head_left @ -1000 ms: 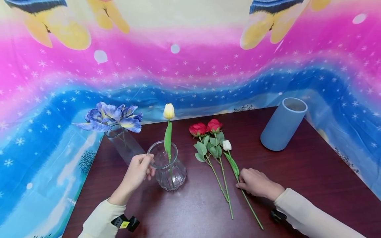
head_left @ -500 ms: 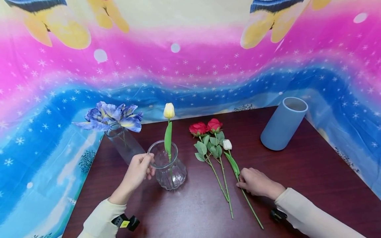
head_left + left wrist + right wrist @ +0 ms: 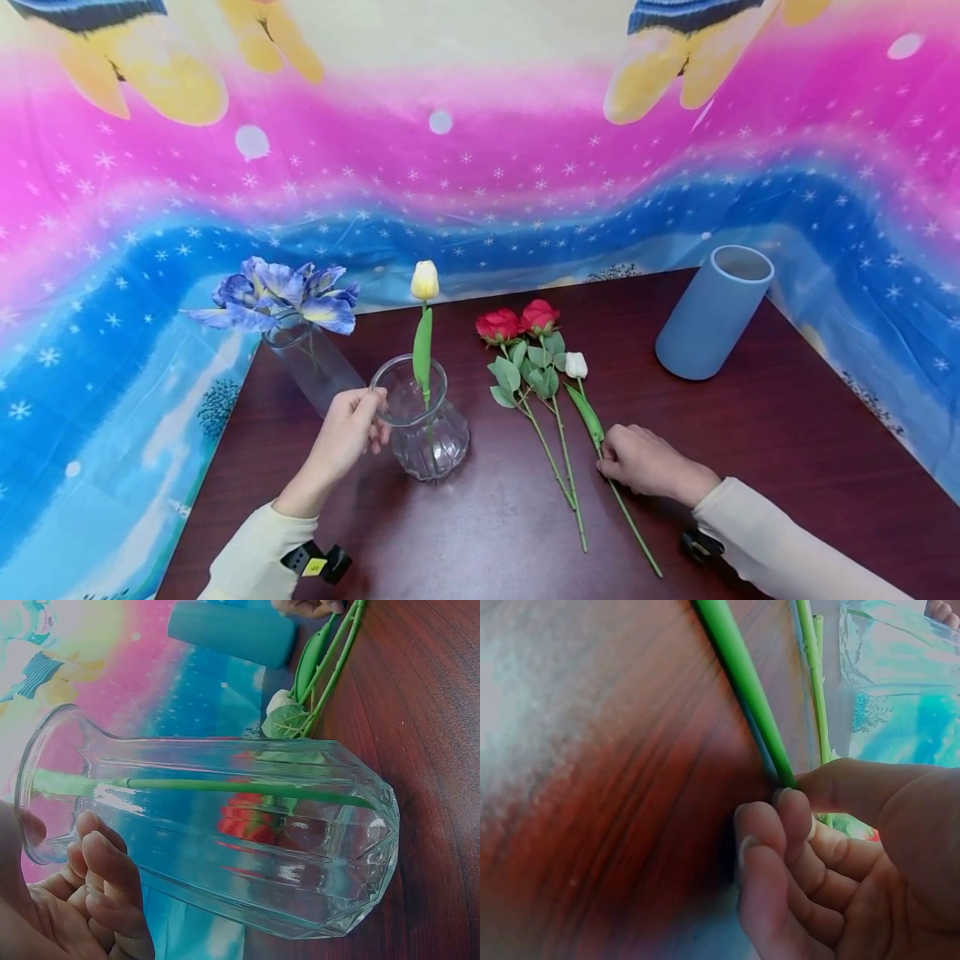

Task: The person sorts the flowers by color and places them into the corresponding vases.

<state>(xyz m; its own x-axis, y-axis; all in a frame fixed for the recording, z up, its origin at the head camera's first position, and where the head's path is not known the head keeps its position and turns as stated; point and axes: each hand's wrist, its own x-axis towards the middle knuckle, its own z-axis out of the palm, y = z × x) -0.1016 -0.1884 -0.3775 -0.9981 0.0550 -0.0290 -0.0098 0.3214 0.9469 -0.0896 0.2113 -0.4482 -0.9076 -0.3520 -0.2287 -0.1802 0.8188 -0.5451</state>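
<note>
— Start at the bottom edge of the head view.
— At lower left, a cream sleeve [image 3: 258,546] with a black wrist camera [image 3: 330,564] strapped on, marked by a yellow label. At lower right, a matching sleeve [image 3: 787,533] with another black device [image 3: 701,543] at the cuff.

— Then on to the right hand [image 3: 648,462].
— Right of the lower middle, pinching the green stem of a white tulip [image 3: 588,414] between thumb and fingertips; plain in the right wrist view too. Stem end toward the lower right corner, bloom up and to the left, near some rose leaves.

— Flat on the table [image 3: 487,554] along the whole length?
— Impossible to tell.

— And the left hand [image 3: 345,442]?
— Left of the middle, gripping the rim of a clear glass vase [image 3: 452,442], with the thumb at the lip and the other fingers curled below.

— Inside the vase?
— A yellow tulip [image 3: 422,354], upright, with leaf and bloom above the rim. In the left wrist view, a green stem right down to the base, seen through the glass.

— Between vase and white tulip?
— Two red roses [image 3: 498,325], lying with blooms near the middle of the frame and stems toward the bottom.

— Farther back?
— In the left part, a tall clear vase [image 3: 318,367], partly hidden by the left hand, with blue-violet irises [image 3: 281,292] in the mouth. In the right part, a matte blue vase [image 3: 708,321], upright. Across the top, behind everything, a pink-and-blue cloth [image 3: 525,183] with white snowflakes.
</note>
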